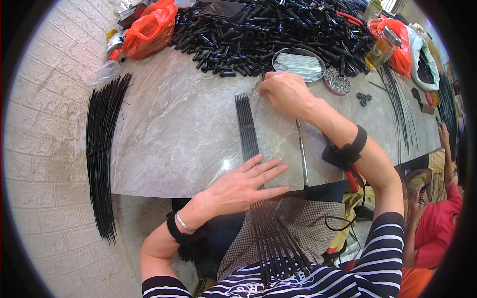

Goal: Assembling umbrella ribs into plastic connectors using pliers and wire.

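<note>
My left hand (238, 186) lies flat with fingers spread across a row of thin black rods (247, 126). The rods lie side by side on the table and fan out over its near edge toward my lap. Just right of their far ends, my right hand (290, 94) is closed in a pinch. A fine pale wire (255, 95) runs from its fingertips to the rods; its tip is too small to make out. Beyond that hand, a round tin (323, 77) holds many pale, thin wires (297, 66).
Black tubular parts (278, 30) are heaped at the back. A bundle of black rods (104, 154) lies along the left table edge. Right of my rods is a slim metal rod (302, 154). A jar (383, 48) and red bags stand back right; a co-worker (439, 223) is at right.
</note>
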Available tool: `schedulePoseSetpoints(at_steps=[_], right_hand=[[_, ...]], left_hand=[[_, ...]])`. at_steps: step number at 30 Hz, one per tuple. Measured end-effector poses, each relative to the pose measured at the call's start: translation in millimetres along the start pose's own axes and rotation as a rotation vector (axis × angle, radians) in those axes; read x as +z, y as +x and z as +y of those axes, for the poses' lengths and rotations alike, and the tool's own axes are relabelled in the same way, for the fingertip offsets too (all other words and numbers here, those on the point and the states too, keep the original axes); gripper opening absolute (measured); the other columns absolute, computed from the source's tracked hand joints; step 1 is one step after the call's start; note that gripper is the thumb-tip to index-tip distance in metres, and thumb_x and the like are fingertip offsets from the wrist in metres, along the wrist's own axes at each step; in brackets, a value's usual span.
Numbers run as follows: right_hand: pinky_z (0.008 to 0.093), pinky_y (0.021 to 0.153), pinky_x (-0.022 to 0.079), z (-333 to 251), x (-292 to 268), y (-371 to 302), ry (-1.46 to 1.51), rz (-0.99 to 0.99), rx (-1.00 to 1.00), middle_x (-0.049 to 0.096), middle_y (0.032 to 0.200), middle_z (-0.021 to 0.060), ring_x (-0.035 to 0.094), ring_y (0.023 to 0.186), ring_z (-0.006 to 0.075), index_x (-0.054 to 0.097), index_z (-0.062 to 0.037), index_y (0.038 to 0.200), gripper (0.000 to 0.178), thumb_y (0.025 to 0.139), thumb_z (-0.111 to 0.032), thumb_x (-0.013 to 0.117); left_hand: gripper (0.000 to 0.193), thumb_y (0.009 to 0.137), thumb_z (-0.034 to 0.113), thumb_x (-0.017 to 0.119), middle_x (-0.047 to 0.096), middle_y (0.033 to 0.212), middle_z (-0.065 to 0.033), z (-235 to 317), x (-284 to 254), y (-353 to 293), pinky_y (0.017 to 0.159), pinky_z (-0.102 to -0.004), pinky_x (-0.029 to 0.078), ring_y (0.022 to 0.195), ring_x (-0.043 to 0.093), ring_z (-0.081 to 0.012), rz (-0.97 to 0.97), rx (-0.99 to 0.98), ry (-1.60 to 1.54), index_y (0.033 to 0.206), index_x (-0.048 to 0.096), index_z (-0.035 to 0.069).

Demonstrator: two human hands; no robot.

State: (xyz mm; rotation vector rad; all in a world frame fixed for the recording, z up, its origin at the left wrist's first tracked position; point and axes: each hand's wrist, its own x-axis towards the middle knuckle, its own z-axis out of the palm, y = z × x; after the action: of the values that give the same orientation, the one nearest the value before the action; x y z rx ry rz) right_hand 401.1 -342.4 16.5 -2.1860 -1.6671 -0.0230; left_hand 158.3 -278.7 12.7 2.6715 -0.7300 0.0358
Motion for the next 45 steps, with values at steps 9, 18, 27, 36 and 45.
schedulePoseSetpoints(at_steps=[9,18,27,36,45], right_hand=[[0.0421,0.074,0.050,-11,1,4,-0.188,0.033,-0.134,0.062,0.090,0.0095,0.059,0.095,0.0304,0.070,-0.0070,0.079,0.012,0.073,-0.006,0.059],[0.0405,0.080,0.047,-9,-2,3,0.060,-0.072,0.122,0.062,0.092,0.0093,0.058,0.097,0.0290,0.072,-0.0075,0.090,0.021,0.076,-0.003,0.058],[0.0430,0.075,0.051,2,4,4,0.083,0.031,0.007,0.068,0.087,0.0151,0.065,0.088,0.0340,0.071,-0.0050,0.086,0.018,0.071,-0.003,0.060],[0.0425,0.074,0.050,-1,4,6,0.029,0.039,-0.027,0.068,0.087,0.0157,0.065,0.088,0.0346,0.070,-0.0039,0.083,0.017,0.070,-0.002,0.060],[0.0426,0.072,0.050,-2,3,4,0.034,0.057,-0.050,0.067,0.086,0.0156,0.064,0.086,0.0353,0.070,-0.0035,0.082,0.017,0.069,-0.001,0.059]], left_hand=[[0.057,0.077,0.011,0.061,0.035,0.149,-0.0130,-1,0,0,0.114,-0.0461,0.027,0.138,0.033,-0.0283,-0.006,0.003,-0.040,0.132,0.050,0.018],[0.054,0.085,0.019,0.064,0.035,0.150,-0.0100,-1,-1,0,0.112,-0.0459,0.031,0.138,0.034,-0.0269,-0.030,-0.006,0.031,0.136,0.049,0.025],[0.052,0.085,0.021,0.063,0.034,0.151,-0.0089,1,-2,2,0.113,-0.0453,0.030,0.138,0.034,-0.0262,-0.037,-0.012,0.025,0.135,0.049,0.026],[0.055,0.083,0.022,0.066,0.035,0.150,-0.0069,4,-6,1,0.112,-0.0491,0.029,0.138,0.034,-0.0242,-0.058,-0.033,0.055,0.135,0.050,0.027],[0.059,0.077,0.020,0.068,0.036,0.149,-0.0066,2,-4,1,0.113,-0.0524,0.027,0.138,0.034,-0.0233,-0.048,-0.031,0.042,0.133,0.051,0.027]])
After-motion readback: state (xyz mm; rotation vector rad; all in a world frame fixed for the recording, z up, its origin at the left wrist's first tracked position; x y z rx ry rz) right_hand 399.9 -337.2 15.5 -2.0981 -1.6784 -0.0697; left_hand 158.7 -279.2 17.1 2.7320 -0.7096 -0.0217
